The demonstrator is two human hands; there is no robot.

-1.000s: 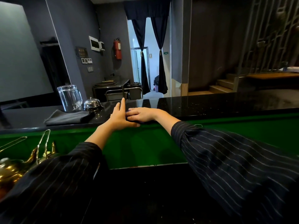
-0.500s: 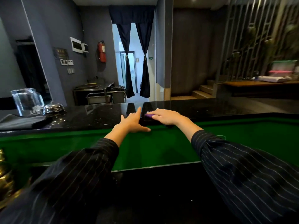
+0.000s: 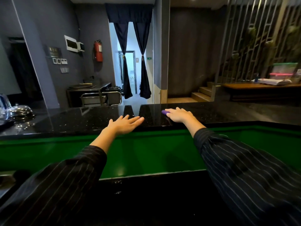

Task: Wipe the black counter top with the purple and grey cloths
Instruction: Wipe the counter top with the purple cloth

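1. A person in pinstriped sleeves (image 3: 244, 168) leans over a black counter top (image 3: 78, 123), both hands laid on the polished stone and well apart from each other.
2. The right hand (image 3: 180, 115) lies flat with fingers extended, pressing down on the purple cloth (image 3: 165, 112). Only a sliver of the cloth shows beyond the fingertips, near the counter's far edge.
3. The left hand (image 3: 125, 123) rests palm-down on bare stone near the front edge, fingers straight and holding nothing.
4. The grey cloth cannot be made out. A silver bell (image 3: 20, 110) stands at the counter's far left end.
5. The job looks midway at best. Wiping with the purple cloth appears under way around the middle, but the glossy stone gives no clear sign of which stretches are done. The long run to the right and the grey cloth's turn seemingly remain.
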